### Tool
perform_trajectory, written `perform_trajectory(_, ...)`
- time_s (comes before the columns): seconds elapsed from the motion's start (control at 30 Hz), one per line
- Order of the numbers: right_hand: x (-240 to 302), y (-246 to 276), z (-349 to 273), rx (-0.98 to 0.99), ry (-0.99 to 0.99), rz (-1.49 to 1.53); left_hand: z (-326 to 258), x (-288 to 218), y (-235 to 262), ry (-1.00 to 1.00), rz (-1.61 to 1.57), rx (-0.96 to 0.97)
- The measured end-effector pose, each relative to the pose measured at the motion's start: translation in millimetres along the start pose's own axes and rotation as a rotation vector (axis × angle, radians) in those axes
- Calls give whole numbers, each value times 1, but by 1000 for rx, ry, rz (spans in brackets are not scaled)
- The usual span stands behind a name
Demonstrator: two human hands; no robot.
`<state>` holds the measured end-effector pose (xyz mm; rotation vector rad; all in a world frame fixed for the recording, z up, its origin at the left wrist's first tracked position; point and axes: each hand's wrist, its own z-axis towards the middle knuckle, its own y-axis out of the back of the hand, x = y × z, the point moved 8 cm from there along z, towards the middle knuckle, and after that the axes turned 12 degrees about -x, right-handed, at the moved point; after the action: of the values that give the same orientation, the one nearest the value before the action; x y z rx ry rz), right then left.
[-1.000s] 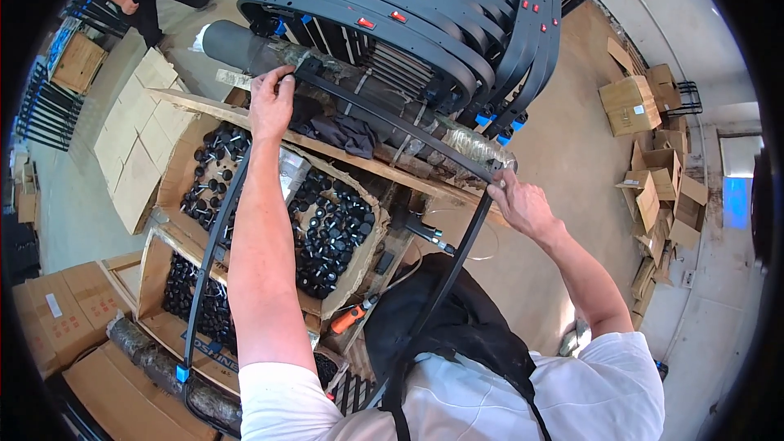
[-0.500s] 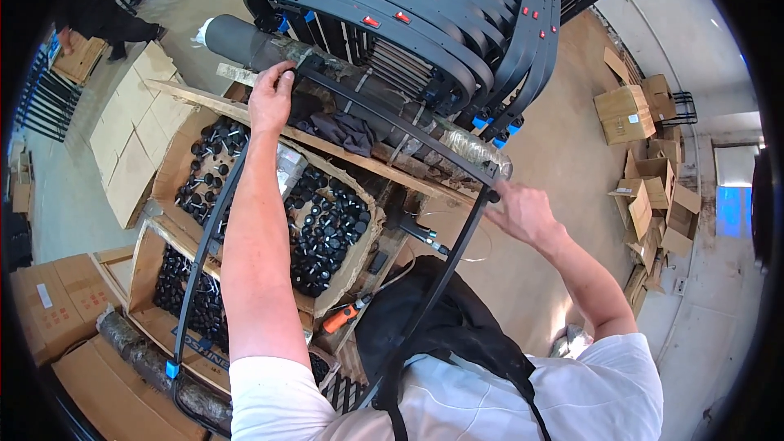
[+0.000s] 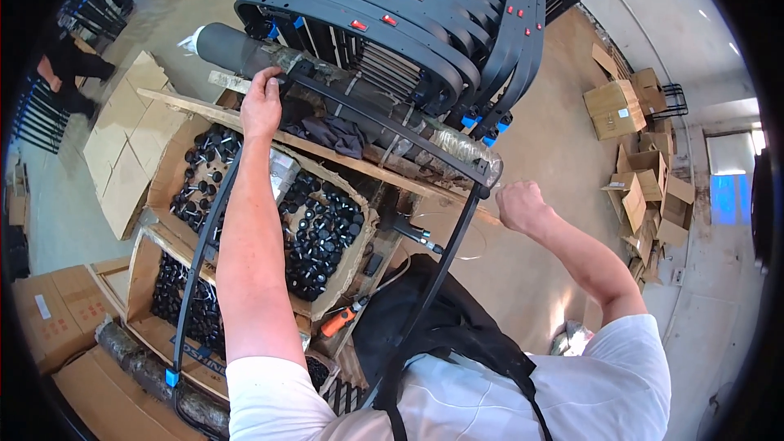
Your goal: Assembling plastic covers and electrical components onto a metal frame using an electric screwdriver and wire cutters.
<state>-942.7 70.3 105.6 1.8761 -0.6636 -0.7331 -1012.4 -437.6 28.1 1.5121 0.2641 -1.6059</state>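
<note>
A black metal tube frame (image 3: 384, 126) lies in front of me, its far bar resting across a wrapped roller; its two sides run back toward my body. My left hand (image 3: 261, 106) is closed round the far left corner of this frame. Just right of the far right corner, which carries a round black foot (image 3: 483, 193), my right hand (image 3: 523, 206) is a fist, apart from the frame. Nothing shows sticking out of its curled fingers. A blue clip (image 3: 171, 377) sits on the frame's left side near its lower bend.
Cardboard boxes of black screw-in feet (image 3: 322, 237) stand under the frame. An orange-handled tool (image 3: 336, 322) lies beside them. Beyond the roller (image 3: 233, 47) stand stacked black curved frames (image 3: 359, 8) with red clips. Cartons (image 3: 616, 110) line the right wall. Another person (image 3: 69, 73) is at far left.
My right hand has come off the far right corner, moving slightly right, and is balled into a fist. My left hand still holds the far left corner. The whole view has shifted slightly.
</note>
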Motion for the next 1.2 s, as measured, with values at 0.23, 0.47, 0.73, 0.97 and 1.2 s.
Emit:
perform_trajectory(0.23,-9,-12,1,206,-27,-141,-2,-13,1,-157,-7,-13)
perform_trajectory(0.47,-2,-16,-1,309,-29,-163,1,-11,-6,-86,96,49)
perform_trajectory(0.73,11,24,11,-118,-28,37,0,-4,-3,-87,13,45)
perform_trajectory(0.97,16,-4,11,-121,-101,39,-8,-36,-8,35,315,74)
perform_trajectory(1.2,3,-7,4,-119,-200,64,24,2,107,287,559,-164)
